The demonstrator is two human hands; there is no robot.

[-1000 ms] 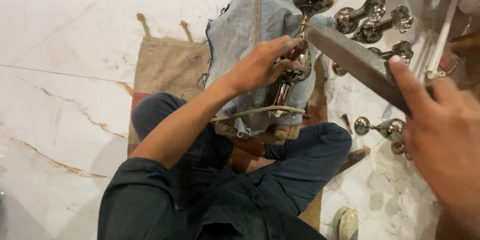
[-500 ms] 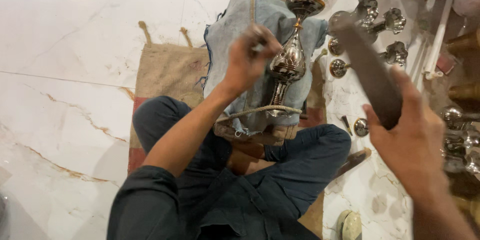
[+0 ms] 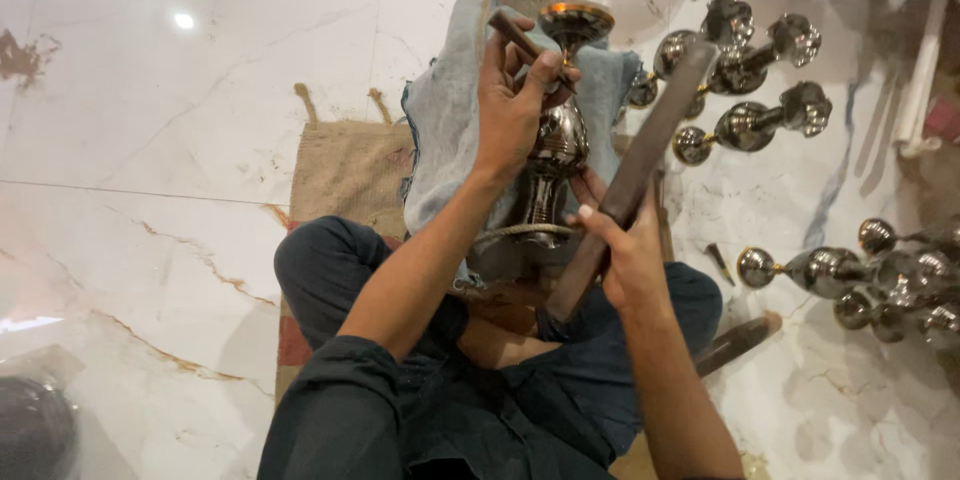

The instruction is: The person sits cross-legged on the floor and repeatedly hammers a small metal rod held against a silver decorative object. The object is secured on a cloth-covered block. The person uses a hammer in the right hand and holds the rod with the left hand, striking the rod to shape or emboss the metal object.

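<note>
Gripping punch (image 3: 520, 40) in left hand (image 3: 515, 105) against lamp (image 3: 558, 130) | right hand (image 3: 625, 255) wrapped round bar (image 3: 640, 165) | cloth (image 3: 445, 130) beneath

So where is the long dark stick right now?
In the head view, the long dark stick is right of centre, gripped low by the right hand, slanting up beside the shiny metal stand that the left hand steadies.

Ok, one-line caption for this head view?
Left hand sets a thin tool against a metal stand; right hand grips a wooden bar.
</note>
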